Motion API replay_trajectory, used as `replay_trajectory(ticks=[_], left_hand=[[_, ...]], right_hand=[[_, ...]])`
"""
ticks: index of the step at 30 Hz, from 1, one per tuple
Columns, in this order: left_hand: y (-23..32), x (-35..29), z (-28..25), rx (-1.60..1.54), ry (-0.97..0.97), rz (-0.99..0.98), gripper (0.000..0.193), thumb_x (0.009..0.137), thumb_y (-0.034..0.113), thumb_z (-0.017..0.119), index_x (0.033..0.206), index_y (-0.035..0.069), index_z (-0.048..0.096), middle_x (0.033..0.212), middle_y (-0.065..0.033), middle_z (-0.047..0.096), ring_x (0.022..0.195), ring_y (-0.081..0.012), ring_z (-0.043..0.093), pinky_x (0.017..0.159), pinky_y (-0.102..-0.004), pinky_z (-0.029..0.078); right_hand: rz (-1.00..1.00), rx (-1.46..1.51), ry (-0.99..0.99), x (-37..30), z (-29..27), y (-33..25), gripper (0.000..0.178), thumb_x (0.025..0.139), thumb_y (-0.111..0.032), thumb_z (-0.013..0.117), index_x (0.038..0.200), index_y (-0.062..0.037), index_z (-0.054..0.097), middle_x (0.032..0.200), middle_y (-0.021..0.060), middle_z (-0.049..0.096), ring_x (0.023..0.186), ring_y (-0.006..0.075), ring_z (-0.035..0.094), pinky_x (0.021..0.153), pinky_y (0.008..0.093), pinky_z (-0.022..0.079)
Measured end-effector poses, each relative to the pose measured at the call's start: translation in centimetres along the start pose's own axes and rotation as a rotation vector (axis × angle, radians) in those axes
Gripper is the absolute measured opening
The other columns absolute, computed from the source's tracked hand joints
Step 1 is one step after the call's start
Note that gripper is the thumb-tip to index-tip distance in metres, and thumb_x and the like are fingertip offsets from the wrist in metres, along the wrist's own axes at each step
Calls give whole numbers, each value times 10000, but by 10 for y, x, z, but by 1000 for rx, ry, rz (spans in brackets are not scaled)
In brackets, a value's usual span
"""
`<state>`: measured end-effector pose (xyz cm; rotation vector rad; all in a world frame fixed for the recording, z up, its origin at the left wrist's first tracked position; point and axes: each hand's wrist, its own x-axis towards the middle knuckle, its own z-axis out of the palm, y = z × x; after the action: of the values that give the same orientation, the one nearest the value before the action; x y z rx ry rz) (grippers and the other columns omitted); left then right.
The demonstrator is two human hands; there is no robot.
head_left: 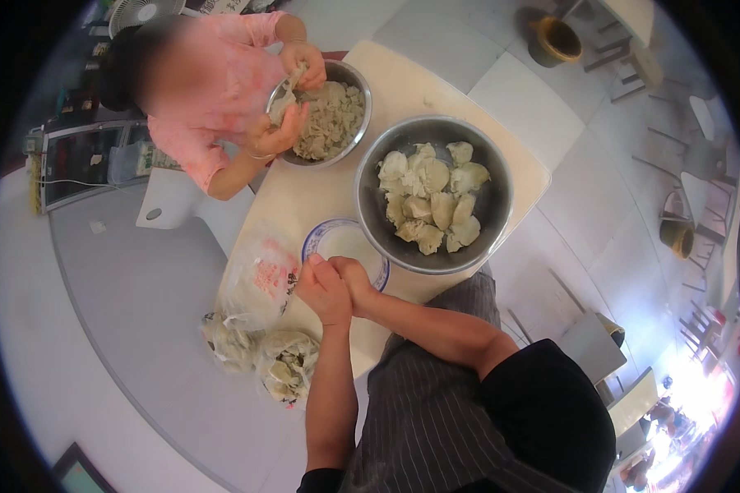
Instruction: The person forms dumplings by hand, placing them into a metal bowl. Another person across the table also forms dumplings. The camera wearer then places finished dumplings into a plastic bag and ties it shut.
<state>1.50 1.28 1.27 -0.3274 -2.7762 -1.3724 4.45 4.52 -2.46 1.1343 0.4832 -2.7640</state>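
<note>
Over a white plate with a blue patterned rim [313, 237], my left hand [324, 294] and my right hand [353, 282] are pressed together. Both are closed, and whatever lies between them is hidden. Just beyond them to the right stands a large steel bowl [504, 215]. In it lie several pale green, crumpled lumps [441, 209] that look like pickled vegetable. Across the table, a co-worker's hands [292, 107] hold a similar pale strip over a second steel bowl [365, 112] of small torn pieces [331, 127].
A clear plastic bag with red print [263, 275] rests on the table's left edge. Two bags of greenish lumps [286, 368] [232, 341] are beside it. The co-worker in pink [214, 82] is at the far left. Bins [554, 43] and stools [584, 345] stand on the floor at right.
</note>
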Motion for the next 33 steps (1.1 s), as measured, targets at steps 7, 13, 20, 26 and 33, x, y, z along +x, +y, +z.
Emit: replay_trajectory(ticks=[7, 13, 20, 26, 33], left_hand=[[4, 3, 5, 69, -67, 362, 292, 923, 154, 465, 676, 2, 498, 646, -158, 505, 584, -292, 492, 546, -384, 384], [-14, -2, -5, 181, -16, 587, 266, 910, 130, 481, 675, 9, 508, 680, -156, 512, 622, -349, 498, 563, -435, 382], [16, -1, 7, 63, 37, 305, 293, 916, 150, 472, 672, -10, 497, 671, -189, 506, 634, -381, 493, 580, -449, 375], [14, -7, -7, 43, 126, 135, 321, 907, 185, 476, 661, -21, 493, 649, -218, 521, 602, -415, 498, 553, -490, 356], [-21, -2, 14, 106, 81, 166, 359, 899, 211, 471, 625, -19, 497, 622, -234, 532, 591, -430, 501, 546, -509, 354]], right_hand=[[122, 242, -117, 9, -10, -13, 223, 886, -221, 462, 854, -35, 583, 857, 97, 613, 807, 201, 600, 737, 342, 501], [325, 346, -292, 31, -31, 16, 222, 916, -297, 518, 876, -89, 584, 872, 59, 609, 802, 170, 586, 728, 309, 499], [54, -115, -71, 20, -21, -11, 267, 933, -320, 509, 958, -68, 595, 924, 86, 627, 830, 175, 598, 718, 332, 497], [34, -297, -175, 43, -38, 30, 284, 939, -308, 493, 996, -53, 603, 954, 107, 639, 853, 188, 608, 723, 360, 499], [-216, -542, -164, 111, -84, 59, 304, 944, -295, 473, 1030, -39, 611, 979, 128, 649, 871, 203, 617, 725, 388, 500]])
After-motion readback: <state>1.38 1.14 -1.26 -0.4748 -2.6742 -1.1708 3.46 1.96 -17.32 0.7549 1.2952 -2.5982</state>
